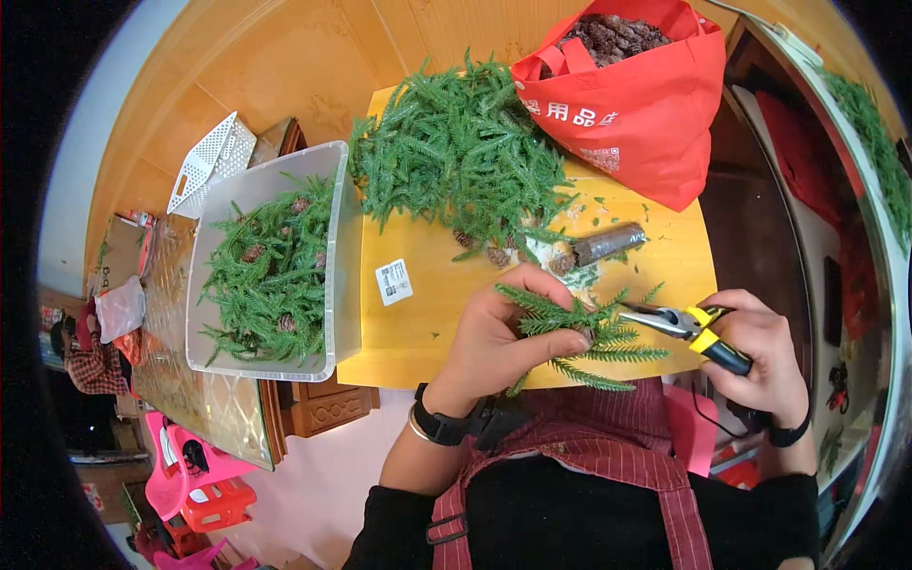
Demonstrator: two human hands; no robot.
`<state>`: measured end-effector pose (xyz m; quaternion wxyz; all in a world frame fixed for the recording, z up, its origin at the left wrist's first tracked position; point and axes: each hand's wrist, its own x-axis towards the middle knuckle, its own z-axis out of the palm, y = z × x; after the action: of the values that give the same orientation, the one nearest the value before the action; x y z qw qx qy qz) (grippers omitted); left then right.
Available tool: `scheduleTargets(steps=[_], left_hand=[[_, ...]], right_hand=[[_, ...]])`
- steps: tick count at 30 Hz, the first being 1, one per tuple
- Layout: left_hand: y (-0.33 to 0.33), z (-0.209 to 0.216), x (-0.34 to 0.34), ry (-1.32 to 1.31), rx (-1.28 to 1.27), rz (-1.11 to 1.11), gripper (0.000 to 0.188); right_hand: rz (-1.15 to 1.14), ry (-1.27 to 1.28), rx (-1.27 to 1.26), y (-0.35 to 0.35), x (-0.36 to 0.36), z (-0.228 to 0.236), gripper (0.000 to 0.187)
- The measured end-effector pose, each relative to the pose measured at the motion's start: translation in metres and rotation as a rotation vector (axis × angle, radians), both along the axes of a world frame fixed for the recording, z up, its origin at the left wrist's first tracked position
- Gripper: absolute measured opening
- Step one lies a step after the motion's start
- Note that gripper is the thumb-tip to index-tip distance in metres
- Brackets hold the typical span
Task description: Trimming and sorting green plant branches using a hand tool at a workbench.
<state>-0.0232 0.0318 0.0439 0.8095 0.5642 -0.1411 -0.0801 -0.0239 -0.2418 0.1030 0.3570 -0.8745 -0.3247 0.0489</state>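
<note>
My left hand [518,328] pinches an artificial pine sprig [608,359] between thumb and fingers, just above the table's near edge. A small brownish piece shows at the sprig's centre, too hidden to name. In my right hand [765,347] is a pair of pliers [679,324] with black-and-yellow handles. Their jaws point left and reach the sprig's right side; whether they grip a stem cannot be seen. Just beyond my hands lie a clear plastic sleeve [613,243] with dark contents and several loose pine cones [498,256].
A pile of green sprigs [456,142] covers the back of the yellow table [418,337]. At the back right stands a red bag [655,114] of pine cones. A clear bin [334,285] with cone-bearing sprigs sits left, and a white label [393,282] lies beside it.
</note>
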Motion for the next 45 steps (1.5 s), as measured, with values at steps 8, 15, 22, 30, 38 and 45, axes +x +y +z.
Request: scheduleTargets(steps=[8, 15, 22, 30, 38, 45], left_hand=[[-0.002, 0.001, -0.002, -0.046, 0.113, 0.039, 0.033], [-0.003, 0.003, -0.003, -0.050, 0.129, 0.053, 0.032], [-0.005, 0.008, -0.005, -0.082, 0.217, 0.103, 0.029], [-0.019, 0.002, -0.001, -0.696, 0.683, 0.512, 0.024], [-0.019, -0.001, 0.001, -0.653, 0.732, 0.497, 0.023], [-0.011, 0.010, 0.002, 0.023, 0.132, 0.152, 0.029]], right_hand=[[0.009, -0.240, -0.063, 0.013, 0.000, 0.003, 0.014], [-0.033, -0.307, -0.087, 0.015, 0.000, -0.002, 0.014], [-0.053, -0.368, -0.127, 0.015, -0.001, -0.005, 0.016], [-0.119, -0.361, -0.130, 0.024, -0.012, -0.010, 0.013], [-0.164, 0.297, -0.053, 0.023, -0.021, -0.002, 0.011], [-0.091, 0.164, -0.005, 0.017, -0.008, -0.003, 0.015]])
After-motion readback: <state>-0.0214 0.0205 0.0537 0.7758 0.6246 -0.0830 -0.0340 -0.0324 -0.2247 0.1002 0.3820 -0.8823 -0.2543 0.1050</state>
